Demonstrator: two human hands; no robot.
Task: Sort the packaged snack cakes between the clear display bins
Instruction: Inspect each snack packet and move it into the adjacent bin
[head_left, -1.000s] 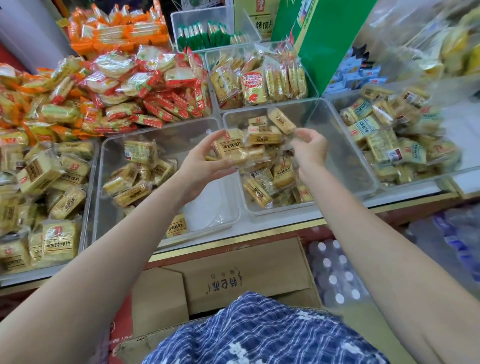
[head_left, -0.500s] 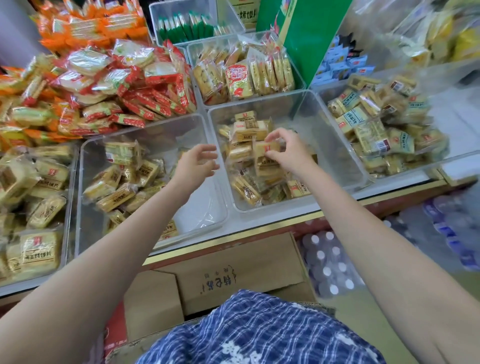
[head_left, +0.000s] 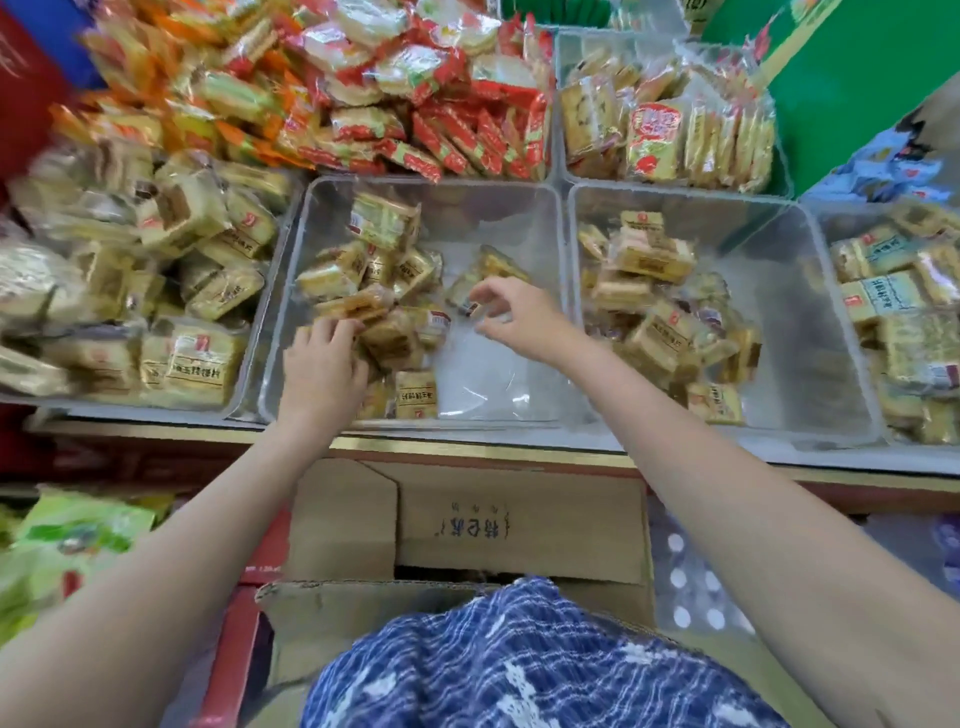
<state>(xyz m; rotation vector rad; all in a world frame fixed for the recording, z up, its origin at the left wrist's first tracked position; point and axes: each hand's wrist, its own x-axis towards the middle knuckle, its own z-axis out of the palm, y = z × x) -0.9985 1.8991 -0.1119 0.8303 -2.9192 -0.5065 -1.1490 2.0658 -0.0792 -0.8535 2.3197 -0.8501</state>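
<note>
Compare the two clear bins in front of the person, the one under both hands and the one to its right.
The middle bin has both hands in it; the right bin has none. In the middle bin the snack cakes sit mostly on its left, leaving the right floor bare; the right bin's cakes also pile on its left. Both are clear, part-filled, and hold yellow-wrapped cakes.

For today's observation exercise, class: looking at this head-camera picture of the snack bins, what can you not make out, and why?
- Left hand: fingers buried among the snack cakes; grip hidden.
- Right hand: blurred, so whether it pinches the packet is unclear.
- Packet print: too blurred to read.
- Far-right bin: cut off by the frame edge.
</note>
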